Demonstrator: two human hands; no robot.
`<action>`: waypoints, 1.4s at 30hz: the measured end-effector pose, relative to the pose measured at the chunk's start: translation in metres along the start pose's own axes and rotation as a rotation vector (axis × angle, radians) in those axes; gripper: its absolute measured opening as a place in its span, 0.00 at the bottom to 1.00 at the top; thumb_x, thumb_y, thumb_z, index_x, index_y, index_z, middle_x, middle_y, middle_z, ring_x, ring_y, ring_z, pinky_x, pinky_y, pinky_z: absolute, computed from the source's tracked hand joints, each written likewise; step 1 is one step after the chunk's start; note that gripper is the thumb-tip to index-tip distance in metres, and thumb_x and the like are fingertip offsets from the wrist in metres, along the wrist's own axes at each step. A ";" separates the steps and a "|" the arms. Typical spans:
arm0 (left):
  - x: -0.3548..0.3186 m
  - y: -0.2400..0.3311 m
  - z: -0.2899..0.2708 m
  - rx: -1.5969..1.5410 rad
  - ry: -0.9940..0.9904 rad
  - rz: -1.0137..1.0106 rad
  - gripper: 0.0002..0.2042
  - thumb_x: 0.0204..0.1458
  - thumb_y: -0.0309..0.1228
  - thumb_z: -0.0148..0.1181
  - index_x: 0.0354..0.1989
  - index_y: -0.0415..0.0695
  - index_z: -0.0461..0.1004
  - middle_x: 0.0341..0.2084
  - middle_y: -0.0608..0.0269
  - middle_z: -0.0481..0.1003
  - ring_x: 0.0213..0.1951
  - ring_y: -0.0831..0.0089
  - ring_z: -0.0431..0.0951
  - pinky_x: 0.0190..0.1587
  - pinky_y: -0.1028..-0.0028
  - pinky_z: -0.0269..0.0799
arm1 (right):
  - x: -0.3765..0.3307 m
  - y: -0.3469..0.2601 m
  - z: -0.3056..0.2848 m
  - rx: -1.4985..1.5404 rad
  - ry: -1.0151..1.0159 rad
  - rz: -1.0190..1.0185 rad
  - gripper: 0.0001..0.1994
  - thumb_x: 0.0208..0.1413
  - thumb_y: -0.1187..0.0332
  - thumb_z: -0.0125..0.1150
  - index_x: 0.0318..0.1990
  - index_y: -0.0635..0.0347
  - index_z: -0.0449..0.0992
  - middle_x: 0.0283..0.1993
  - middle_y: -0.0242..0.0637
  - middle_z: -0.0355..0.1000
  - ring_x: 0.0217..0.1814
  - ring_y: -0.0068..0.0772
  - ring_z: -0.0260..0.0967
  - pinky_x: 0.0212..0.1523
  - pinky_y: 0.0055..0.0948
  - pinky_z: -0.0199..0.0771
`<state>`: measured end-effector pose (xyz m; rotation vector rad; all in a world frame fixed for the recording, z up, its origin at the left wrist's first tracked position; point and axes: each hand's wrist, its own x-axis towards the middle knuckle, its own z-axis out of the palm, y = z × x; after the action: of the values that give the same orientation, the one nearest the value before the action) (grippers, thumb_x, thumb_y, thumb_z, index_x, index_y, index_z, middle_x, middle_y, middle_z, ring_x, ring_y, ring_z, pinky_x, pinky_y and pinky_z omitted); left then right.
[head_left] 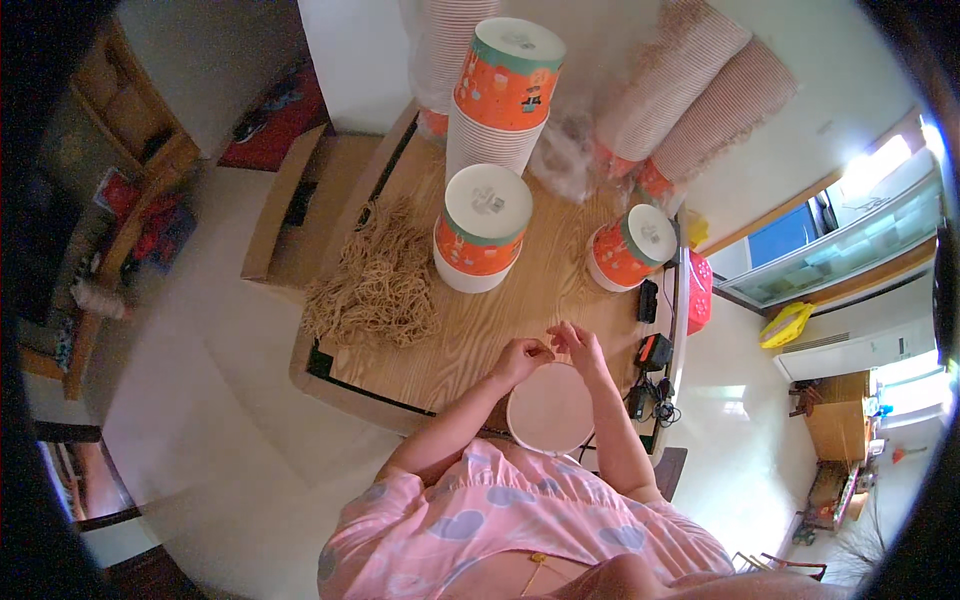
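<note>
My left hand (525,360) and my right hand (580,347) are close together over the near edge of the wooden table. Both have their fingers drawn together in a pinch; anything between them is too small to make out. Just below the hands, between my forearms, is a round white paper bucket (551,410), its pale round face toward me and its sides hidden. To the left of my hands lies a tangled heap of brown cord (375,285).
Upturned orange-and-green paper buckets stand as a short stack (482,230), a tall stack (505,90) and a small stack (635,245). Long plastic-wrapped stacks (675,80) lean at the back. A black-and-orange device (655,352) with cables sits right; a cardboard box (300,210) is left.
</note>
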<state>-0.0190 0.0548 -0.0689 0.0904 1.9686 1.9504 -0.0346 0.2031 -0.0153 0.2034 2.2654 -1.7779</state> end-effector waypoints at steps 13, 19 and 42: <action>0.007 -0.016 0.002 0.004 0.068 0.040 0.08 0.41 0.33 0.62 0.25 0.41 0.77 0.19 0.63 0.76 0.23 0.78 0.74 0.28 0.75 0.69 | -0.006 0.001 -0.004 -0.052 0.045 -0.083 0.06 0.49 0.70 0.58 0.29 0.63 0.74 0.25 0.29 0.71 0.27 0.19 0.64 0.29 0.23 0.66; 0.006 -0.019 0.003 -0.025 0.073 0.022 0.08 0.41 0.33 0.62 0.24 0.39 0.76 0.18 0.62 0.75 0.21 0.77 0.73 0.27 0.74 0.69 | -0.011 -0.010 0.002 -0.230 0.124 -0.112 0.08 0.52 0.68 0.55 0.26 0.63 0.69 0.20 0.36 0.67 0.23 0.29 0.64 0.26 0.30 0.64; -0.007 0.012 -0.032 -0.136 -0.081 0.152 0.06 0.40 0.18 0.58 0.18 0.40 0.69 0.21 0.70 0.68 0.26 0.81 0.69 0.28 0.80 0.66 | -0.022 0.007 0.006 -0.321 0.069 -0.188 0.03 0.50 0.74 0.54 0.30 0.64 0.71 0.24 0.32 0.70 0.28 0.21 0.67 0.30 0.21 0.67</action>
<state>-0.0245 0.0222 -0.0566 0.2868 1.8196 2.1351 -0.0109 0.2000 -0.0171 -0.0106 2.6542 -1.4764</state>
